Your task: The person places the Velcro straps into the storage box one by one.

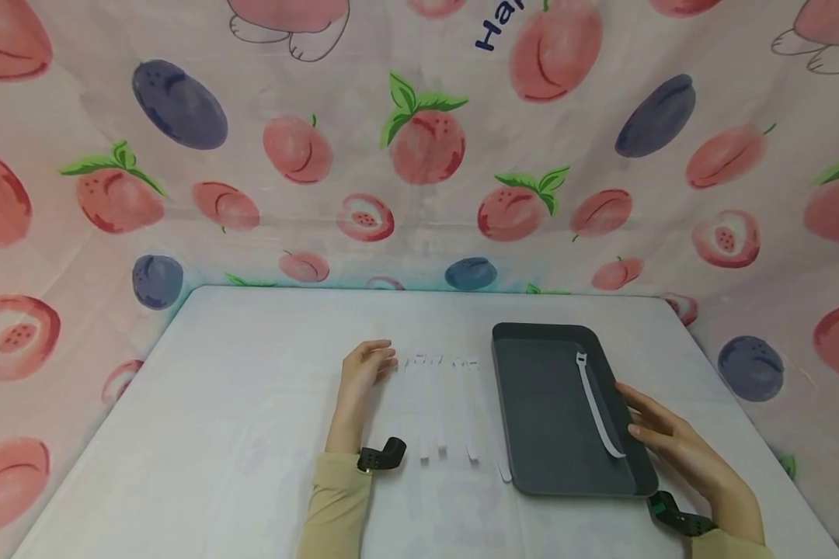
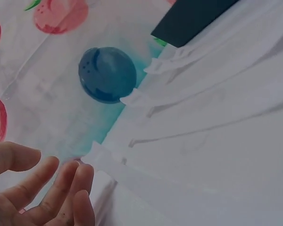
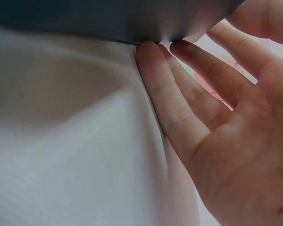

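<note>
A dark grey tray (image 1: 545,435) lies at the right of the white table. Inside it, toward its right side, is one white strap (image 1: 594,404) with a slotted head, like a cable tie. My right hand (image 1: 692,450) is at the tray's right edge, its fingers (image 3: 162,84) fairly straight with the tips against the tray wall. Several similar white straps (image 1: 440,411) lie side by side left of the tray, heads away from me. My left hand (image 1: 363,376) is beside the heads of the leftmost straps, its fingers (image 2: 66,183) loosely bent with nothing between them.
The white table (image 1: 203,411) ends at the back against a fruit-printed cloth (image 1: 287,225), which also hangs at both sides. One strap end (image 1: 505,470) lies close to the tray's left edge. A black band with a camera (image 1: 383,456) sits on my left wrist.
</note>
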Available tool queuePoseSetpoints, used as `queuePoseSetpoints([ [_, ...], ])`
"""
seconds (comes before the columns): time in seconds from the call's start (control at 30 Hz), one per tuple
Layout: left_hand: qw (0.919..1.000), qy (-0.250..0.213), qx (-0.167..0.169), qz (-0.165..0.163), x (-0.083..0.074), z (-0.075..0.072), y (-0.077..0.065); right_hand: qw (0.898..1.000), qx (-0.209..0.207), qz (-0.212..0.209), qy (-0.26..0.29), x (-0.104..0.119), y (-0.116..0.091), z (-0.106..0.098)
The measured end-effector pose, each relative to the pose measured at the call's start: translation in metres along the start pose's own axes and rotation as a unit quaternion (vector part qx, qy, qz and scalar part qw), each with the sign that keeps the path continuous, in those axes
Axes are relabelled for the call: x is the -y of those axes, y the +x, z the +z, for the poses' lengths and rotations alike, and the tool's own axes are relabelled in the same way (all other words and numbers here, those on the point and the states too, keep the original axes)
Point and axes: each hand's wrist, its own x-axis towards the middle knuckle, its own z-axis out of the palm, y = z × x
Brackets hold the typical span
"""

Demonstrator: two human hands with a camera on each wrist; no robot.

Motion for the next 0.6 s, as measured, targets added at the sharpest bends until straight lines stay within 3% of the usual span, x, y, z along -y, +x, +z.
queuePoseSetpoints([
  [0.6,0.9937,0.096,0.003,0.057,0.010,0.002,0.013,1.000,-0.001,0.013,0.000,0.002,0.002,0.001],
])
